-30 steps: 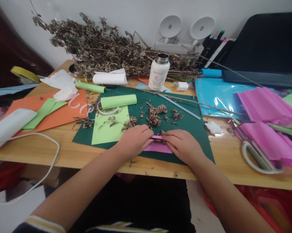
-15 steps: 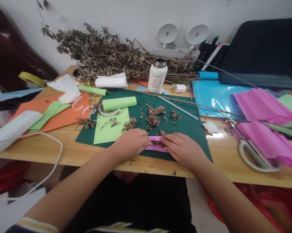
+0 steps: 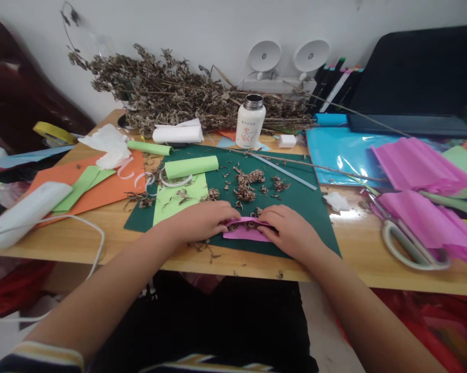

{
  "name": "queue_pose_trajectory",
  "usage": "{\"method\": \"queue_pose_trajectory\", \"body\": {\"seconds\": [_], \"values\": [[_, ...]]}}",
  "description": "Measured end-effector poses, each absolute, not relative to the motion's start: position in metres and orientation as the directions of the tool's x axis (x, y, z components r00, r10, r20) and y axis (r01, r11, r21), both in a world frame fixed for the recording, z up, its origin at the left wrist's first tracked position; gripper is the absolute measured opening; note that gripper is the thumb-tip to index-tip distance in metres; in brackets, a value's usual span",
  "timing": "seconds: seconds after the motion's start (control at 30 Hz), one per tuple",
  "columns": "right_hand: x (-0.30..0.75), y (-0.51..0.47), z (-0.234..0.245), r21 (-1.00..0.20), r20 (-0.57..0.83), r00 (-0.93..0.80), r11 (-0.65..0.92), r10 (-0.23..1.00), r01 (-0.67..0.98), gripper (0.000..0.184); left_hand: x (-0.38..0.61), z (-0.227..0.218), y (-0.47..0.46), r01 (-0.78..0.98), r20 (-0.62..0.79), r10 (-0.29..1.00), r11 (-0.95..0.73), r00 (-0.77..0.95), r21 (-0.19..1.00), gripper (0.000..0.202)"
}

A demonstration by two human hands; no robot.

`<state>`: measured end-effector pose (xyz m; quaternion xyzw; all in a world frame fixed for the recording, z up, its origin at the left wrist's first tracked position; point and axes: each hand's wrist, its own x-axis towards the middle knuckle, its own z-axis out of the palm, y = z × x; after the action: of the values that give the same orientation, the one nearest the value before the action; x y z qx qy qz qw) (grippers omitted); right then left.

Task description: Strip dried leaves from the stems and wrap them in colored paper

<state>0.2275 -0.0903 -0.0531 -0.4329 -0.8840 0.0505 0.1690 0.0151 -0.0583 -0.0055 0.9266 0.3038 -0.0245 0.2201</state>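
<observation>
A small strip of pink paper (image 3: 245, 235) lies near the front edge of the dark green sheet (image 3: 295, 207), folded up along its far side. Crumpled dried leaves (image 3: 251, 225) sit in the fold. My left hand (image 3: 206, 217) pinches the strip's left end between thumb and fingers. At the other end, my right hand (image 3: 289, 228) grips the paper with fingers bent over the far edge. Just beyond my hands, more dried leaf clumps (image 3: 246, 182) are scattered on the green sheet.
A white bottle (image 3: 251, 122) without a lid stands behind the sheet. Scissors (image 3: 408, 241) and pink crepe paper (image 3: 423, 166) lie at right. To the left are a light green roll (image 3: 191, 167), orange paper (image 3: 97, 189) and a white cable (image 3: 99, 243). Dried branches (image 3: 171, 93) line the wall.
My left hand has shifted left along the pink strip, and more of the paper and the leaves in it show between my hands. The right hand stays at its end.
</observation>
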Motion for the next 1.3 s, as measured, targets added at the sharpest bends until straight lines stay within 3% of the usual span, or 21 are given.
{"method": "queue_pose_trajectory", "body": {"seconds": [0.43, 0.7, 1.0, 1.17, 1.3], "values": [[0.226, -0.092, -0.058, -0.208, 0.263, -0.534, 0.587, 0.804, 0.782, 0.027, 0.019, -0.036, -0.066, 0.677, -0.04, 0.676, -0.734, 0.736, 0.042, 0.034], [0.226, -0.092, -0.059, -0.178, 0.322, -0.576, 0.646, 0.751, 0.742, 0.025, 0.025, -0.034, -0.073, 0.693, 0.042, 0.692, -0.72, 0.721, -0.049, 0.036], [0.227, -0.096, -0.063, -0.008, 0.344, -0.657, 0.701, 0.671, 0.713, 0.026, 0.026, -0.04, -0.071, 0.676, 0.035, 0.675, -0.737, 0.737, -0.009, 0.022], [0.226, -0.098, -0.062, 0.066, 0.325, -0.695, 0.718, 0.641, 0.693, 0.026, 0.023, -0.033, -0.073, 0.66, -0.009, 0.662, -0.745, 0.749, 0.097, 0.038], [0.226, -0.098, -0.064, 0.085, 0.309, -0.7, 0.714, 0.644, 0.695, 0.026, 0.028, -0.031, -0.079, 0.742, 0.017, 0.754, -0.651, 0.657, 0.16, 0.04]]}}
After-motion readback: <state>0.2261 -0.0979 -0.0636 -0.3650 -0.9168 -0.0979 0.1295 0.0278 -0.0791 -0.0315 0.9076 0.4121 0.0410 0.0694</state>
